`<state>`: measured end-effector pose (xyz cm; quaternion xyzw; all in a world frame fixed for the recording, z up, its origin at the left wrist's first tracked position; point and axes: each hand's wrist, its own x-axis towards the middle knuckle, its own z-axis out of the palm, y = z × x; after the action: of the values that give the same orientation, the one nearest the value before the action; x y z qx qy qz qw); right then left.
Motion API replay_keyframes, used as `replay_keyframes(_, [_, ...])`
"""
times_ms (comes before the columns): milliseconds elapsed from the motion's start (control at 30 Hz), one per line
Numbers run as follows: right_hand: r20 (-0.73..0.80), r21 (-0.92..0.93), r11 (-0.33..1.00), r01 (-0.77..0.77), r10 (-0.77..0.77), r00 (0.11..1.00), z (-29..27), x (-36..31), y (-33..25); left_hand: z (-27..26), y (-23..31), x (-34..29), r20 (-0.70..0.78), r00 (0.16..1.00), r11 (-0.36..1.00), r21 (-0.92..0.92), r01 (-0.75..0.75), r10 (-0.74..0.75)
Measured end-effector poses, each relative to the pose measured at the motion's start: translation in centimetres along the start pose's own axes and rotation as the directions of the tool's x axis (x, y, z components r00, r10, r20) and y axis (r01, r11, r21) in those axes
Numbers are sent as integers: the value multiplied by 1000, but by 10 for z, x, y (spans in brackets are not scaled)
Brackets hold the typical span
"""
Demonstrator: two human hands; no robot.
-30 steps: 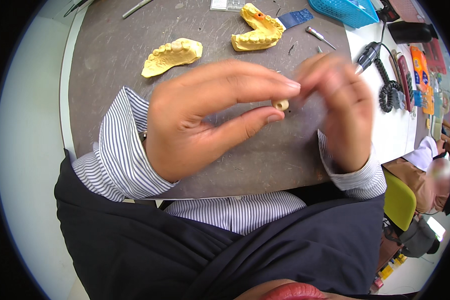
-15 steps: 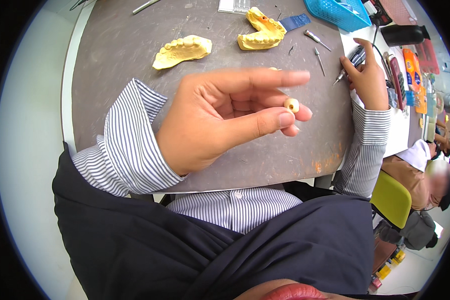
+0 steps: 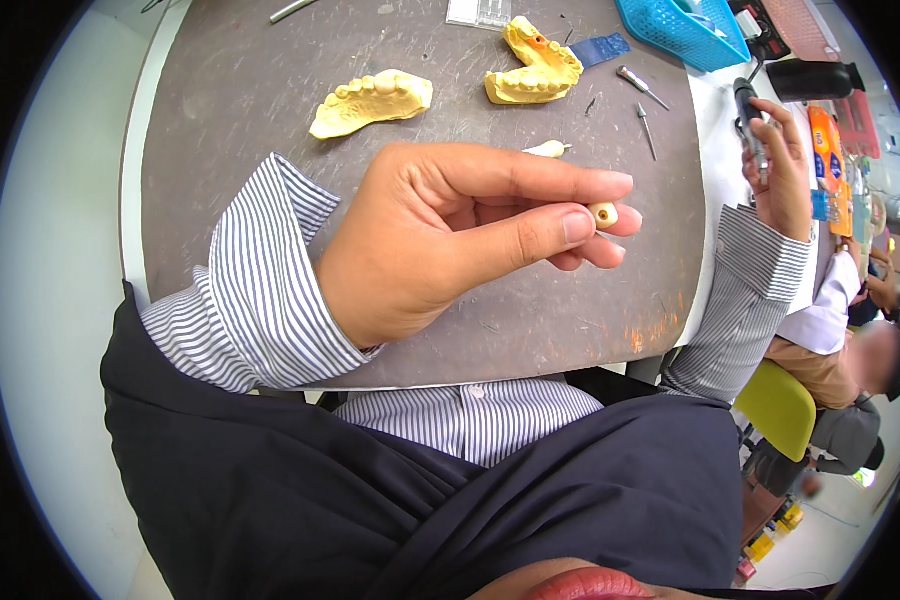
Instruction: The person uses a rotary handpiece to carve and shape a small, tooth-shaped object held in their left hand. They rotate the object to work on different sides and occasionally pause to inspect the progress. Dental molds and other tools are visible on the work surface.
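Observation:
Between the thumb and fingertips of my left hand [image 3: 450, 235] is a small cream tooth crown [image 3: 604, 215] with a dark round hole. The hand is held above the middle of the table. My right hand [image 3: 785, 180], at the table's right side, is closed round a dark and silver rotary handpiece [image 3: 746, 105], held roughly upright. Its lower end is partly hidden by the fingers. Beyond my left hand lie a yellow dental cast [image 3: 370, 104] with a row of teeth and a curved yellow dental cast [image 3: 536, 72]. A small cream piece with a pin [image 3: 547, 149] shows just behind my left fingers.
Two slim metal instruments, a short tool [image 3: 643, 87] and a bur [image 3: 647, 131], lie on the brown table [image 3: 530, 320]. A blue strip [image 3: 600, 48], a blue basket [image 3: 682, 38] and a black bottle [image 3: 813, 77] are farther back. People sit off to the right.
My right hand has lifted the handpiece from the table and moved right, turning it upright. My left index finger has closed down onto the crown, and that hand has shifted slightly right.

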<state>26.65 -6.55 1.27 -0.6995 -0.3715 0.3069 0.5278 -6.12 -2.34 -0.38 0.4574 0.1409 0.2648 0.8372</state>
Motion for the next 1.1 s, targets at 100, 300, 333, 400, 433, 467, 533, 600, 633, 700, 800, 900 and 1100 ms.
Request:
replay_keyframes(100, [13, 340, 940, 36, -43, 999, -1, 2, 2, -1, -2, -3, -16, 1000, 1000, 26, -5, 6])
replay_keyframes(300, [220, 786, 613, -80, -157, 963, -13, 1, 5, -1, -2, 0, 0, 999, 998, 52, -40, 40])
replay_keyframes(333, [222, 842, 531, -98, -174, 959, -11, 2, 6, -2, -2, 0, -1, 999, 997, 52, -50, 50])
replay_keyframes(400, [232, 888, 444, -118, -213, 949, -7, -6, -7, -4, -4, 4, 20, 998, 997, 41, -61, 60])
replay_keyframes(433, [222, 903, 415, -115, -220, 950, -1, -9, -10, -3, -5, 5, 4, 998, 997, 54, -58, 58])
replay_keyframes(467, [212, 916, 386, -111, -228, 950, 5, -13, -13, -3, -6, 6, -11, 998, 996, 66, -56, 57])
replay_keyframes(533, [183, 941, 331, -69, -326, 927, 13, -19, -14, 0, -4, 6, -41, 999, 998, 51, -22, 24])
replay_keyframes(600, [144, 951, 308, 0, -446, 883, 15, -26, -14, 2, -3, 8, -55, 998, 999, 46, 10, -8])
replay_keyframes(633, [31, 938, 324, 123, -432, 901, 18, -33, -18, 2, -3, 10, -56, 998, 998, 50, 27, -24])
replay_keyframes(700, [20, 886, 393, 247, -564, 826, 28, -41, -21, 4, -3, 9, -70, 996, 997, 51, 53, -50])
replay_keyframes(800, [72, 791, 456, 408, -731, 678, 32, -45, -17, 7, -4, 7, -90, 993, 996, 30, 80, -77])
replay_keyframes(900, [203, 675, 525, 519, -808, 554, 39, -54, -18, 8, -4, 11, -56, 993, 994, -18, 107, -108])
replay_keyframes(1100, [348, 691, 618, 374, -739, 577, 66, -64, -11, 6, -3, 8, -25, 990, 987, -78, 139, -141])
